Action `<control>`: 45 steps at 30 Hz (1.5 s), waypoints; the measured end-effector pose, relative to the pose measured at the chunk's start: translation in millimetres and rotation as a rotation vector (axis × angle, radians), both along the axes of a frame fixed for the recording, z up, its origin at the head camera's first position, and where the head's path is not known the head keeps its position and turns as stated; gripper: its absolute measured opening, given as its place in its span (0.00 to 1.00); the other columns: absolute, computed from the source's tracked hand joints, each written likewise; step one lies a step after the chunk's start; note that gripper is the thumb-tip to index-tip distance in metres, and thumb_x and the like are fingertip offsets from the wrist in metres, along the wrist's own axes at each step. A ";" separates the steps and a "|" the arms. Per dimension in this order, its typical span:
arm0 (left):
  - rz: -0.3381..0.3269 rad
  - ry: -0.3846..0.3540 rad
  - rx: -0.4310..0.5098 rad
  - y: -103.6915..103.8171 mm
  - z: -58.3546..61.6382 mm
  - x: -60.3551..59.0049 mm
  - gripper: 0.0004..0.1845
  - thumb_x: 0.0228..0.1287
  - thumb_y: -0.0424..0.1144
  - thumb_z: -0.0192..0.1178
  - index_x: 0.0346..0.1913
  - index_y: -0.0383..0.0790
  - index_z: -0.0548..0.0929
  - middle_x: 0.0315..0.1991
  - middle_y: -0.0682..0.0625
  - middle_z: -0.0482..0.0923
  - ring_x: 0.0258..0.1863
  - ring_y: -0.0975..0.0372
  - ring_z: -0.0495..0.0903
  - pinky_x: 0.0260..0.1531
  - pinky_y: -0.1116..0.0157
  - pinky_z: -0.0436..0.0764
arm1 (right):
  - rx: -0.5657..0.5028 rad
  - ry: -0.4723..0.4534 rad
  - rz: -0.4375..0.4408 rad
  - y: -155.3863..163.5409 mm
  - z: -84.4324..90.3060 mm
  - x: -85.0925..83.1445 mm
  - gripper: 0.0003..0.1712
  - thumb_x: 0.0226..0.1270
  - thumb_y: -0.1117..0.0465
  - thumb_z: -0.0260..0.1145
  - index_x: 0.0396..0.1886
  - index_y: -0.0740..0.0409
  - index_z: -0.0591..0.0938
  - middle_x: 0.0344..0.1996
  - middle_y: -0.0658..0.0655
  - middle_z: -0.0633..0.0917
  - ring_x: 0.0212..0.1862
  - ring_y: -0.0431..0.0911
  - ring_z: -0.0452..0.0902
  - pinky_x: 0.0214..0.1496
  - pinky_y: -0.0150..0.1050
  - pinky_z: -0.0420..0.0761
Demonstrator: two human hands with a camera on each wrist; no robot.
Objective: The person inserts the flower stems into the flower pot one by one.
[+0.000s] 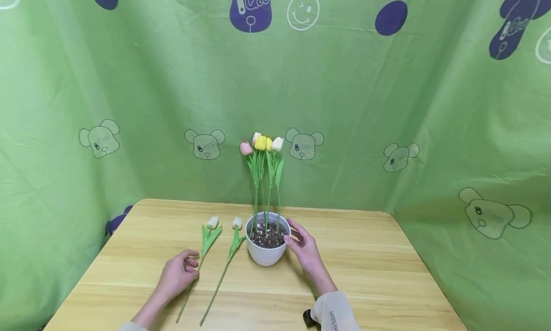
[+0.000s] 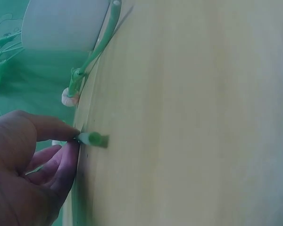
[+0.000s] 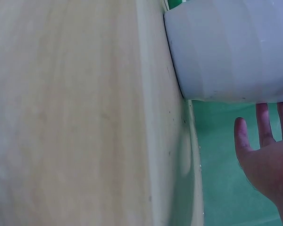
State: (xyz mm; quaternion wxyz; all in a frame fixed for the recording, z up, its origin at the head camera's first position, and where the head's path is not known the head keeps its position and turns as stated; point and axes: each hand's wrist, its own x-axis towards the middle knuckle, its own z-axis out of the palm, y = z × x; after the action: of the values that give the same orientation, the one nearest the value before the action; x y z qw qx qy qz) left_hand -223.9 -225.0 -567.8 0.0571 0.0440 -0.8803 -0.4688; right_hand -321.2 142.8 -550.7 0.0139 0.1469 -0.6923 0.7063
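My left hand (image 1: 177,273) pinches the green stem of a white artificial tulip (image 1: 212,222) between thumb and index finger. In the left wrist view, the cut end of that stem (image 2: 95,139) pokes out past the fingertips, close over the table. A second white tulip (image 1: 236,223) lies to its right, leaves toward the pot. My right hand (image 1: 309,257) touches the right side of the white flowerpot (image 1: 265,257), thumb at the rim, fingers fairly straight. Dark soil (image 1: 268,236) fills the pot, and several pink, yellow (image 1: 260,143) and white tulips stand upright in it.
The pot stands on a light wooden table (image 1: 361,259), toward its back edge. Green curtain (image 1: 344,92) with bear prints hangs behind and on both sides. A small black object (image 1: 308,318) sits at the right sleeve's cuff.
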 end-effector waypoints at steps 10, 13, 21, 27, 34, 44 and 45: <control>0.007 -0.028 0.023 0.3 8.5 -1.2 0.21 0.47 0.23 0.71 0.48 0.30 0.86 0.35 0.48 0.87 0.34 0.59 0.86 0.36 0.64 0.90 | -0.017 -0.009 0.005 -0.8 1.1 0.1 0.34 0.71 0.69 0.67 0.75 0.65 0.69 0.77 0.65 0.68 0.75 0.65 0.66 0.67 0.25 0.76; 0.002 -0.039 -0.005 -0.3 10.3 -1.7 0.17 0.49 0.24 0.71 0.46 0.31 0.87 0.33 0.49 0.87 0.34 0.61 0.84 0.35 0.65 0.88 | -0.020 -0.013 0.003 -1.1 1.9 0.9 0.34 0.71 0.69 0.67 0.75 0.65 0.69 0.77 0.65 0.68 0.75 0.65 0.66 0.67 0.25 0.77; -0.053 -0.071 -0.046 -1.9 17.0 -1.0 0.13 0.56 0.25 0.69 0.45 0.35 0.88 0.36 0.51 0.85 0.35 0.61 0.81 0.36 0.64 0.81 | -0.017 -0.020 -0.001 -1.0 1.7 1.3 0.34 0.71 0.70 0.66 0.75 0.65 0.69 0.76 0.66 0.68 0.75 0.65 0.66 0.66 0.25 0.77; -0.069 -0.091 0.079 -3.1 25.3 -1.3 0.16 0.61 0.25 0.66 0.52 0.34 0.86 0.41 0.47 0.84 0.31 0.59 0.81 0.29 0.68 0.84 | -0.031 -0.031 0.001 -0.5 1.5 1.6 0.35 0.71 0.70 0.67 0.76 0.65 0.68 0.77 0.65 0.68 0.75 0.65 0.66 0.66 0.25 0.77; -0.073 -0.083 0.204 0.1 35.8 -3.4 0.18 0.62 0.23 0.65 0.55 0.33 0.84 0.44 0.42 0.83 0.28 0.59 0.79 0.28 0.68 0.86 | -0.024 -0.031 0.001 0.3 0.3 1.2 0.35 0.71 0.69 0.67 0.76 0.65 0.68 0.77 0.65 0.67 0.75 0.64 0.66 0.67 0.25 0.76; -0.088 -0.006 0.264 17.3 53.6 -9.5 0.18 0.62 0.23 0.66 0.55 0.34 0.85 0.43 0.41 0.83 0.36 0.52 0.85 0.34 0.66 0.90 | -0.019 -0.028 0.005 -0.7 2.5 1.6 0.35 0.72 0.69 0.67 0.76 0.65 0.68 0.77 0.66 0.67 0.75 0.66 0.65 0.67 0.25 0.76; -0.089 0.002 0.274 19.6 56.1 -10.2 0.18 0.62 0.23 0.66 0.55 0.34 0.85 0.43 0.42 0.83 0.36 0.53 0.85 0.34 0.64 0.91 | -0.021 -0.029 0.005 -0.9 2.9 1.7 0.35 0.72 0.69 0.67 0.76 0.65 0.68 0.77 0.65 0.67 0.75 0.66 0.65 0.67 0.25 0.76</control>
State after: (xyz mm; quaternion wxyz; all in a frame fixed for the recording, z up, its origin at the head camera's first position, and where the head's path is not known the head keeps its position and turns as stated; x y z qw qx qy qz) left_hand -234.1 -205.5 -511.7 0.0304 0.0117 -0.8091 -0.5868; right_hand -319.5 141.9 -547.8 0.0035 0.1382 -0.6848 0.7155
